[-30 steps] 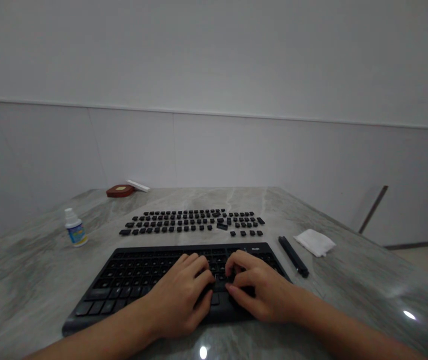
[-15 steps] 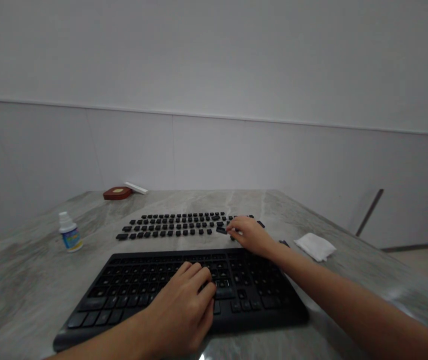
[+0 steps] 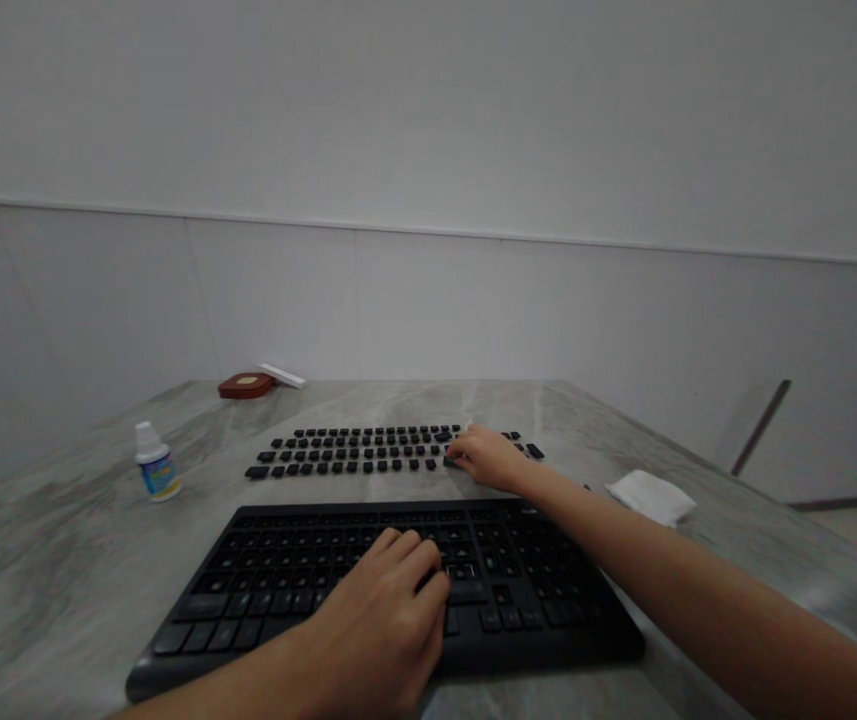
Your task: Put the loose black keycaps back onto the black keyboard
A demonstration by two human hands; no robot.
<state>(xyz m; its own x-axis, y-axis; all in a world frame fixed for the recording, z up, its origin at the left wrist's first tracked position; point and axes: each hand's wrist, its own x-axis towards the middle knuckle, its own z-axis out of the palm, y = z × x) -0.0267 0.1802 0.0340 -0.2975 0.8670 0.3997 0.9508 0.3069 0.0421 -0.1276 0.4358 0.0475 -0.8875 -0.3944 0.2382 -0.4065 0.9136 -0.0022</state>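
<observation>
A black keyboard (image 3: 540,650) lies across the near part of the table, many of its upper keys gone and the sockets bare. My left hand (image 3: 390,610) rests on its middle, the fingers curled and the fingertips tucked out of sight; what they may hold is hidden. Beyond the keyboard, loose black keycaps (image 3: 353,466) are laid out in rows. At the right part of these rows my right hand (image 3: 489,457) reaches down, thumb and fingers pinched on a dark keycap (image 3: 449,462) in the front row, mostly covered by the fingers.
A white bottle with a blue label (image 3: 159,468) stands on the left of the marbled table (image 3: 45,540). A folded white cloth (image 3: 651,496) lies at the right. At the back left are a reddish-brown box (image 3: 246,386) and a thin white object (image 3: 282,375), near the wall.
The whole view has shifted slightly, so things appear further right. My right hand has closed in over the wide keycap at the front row's end. My left hand keeps its place on the keyboard.
</observation>
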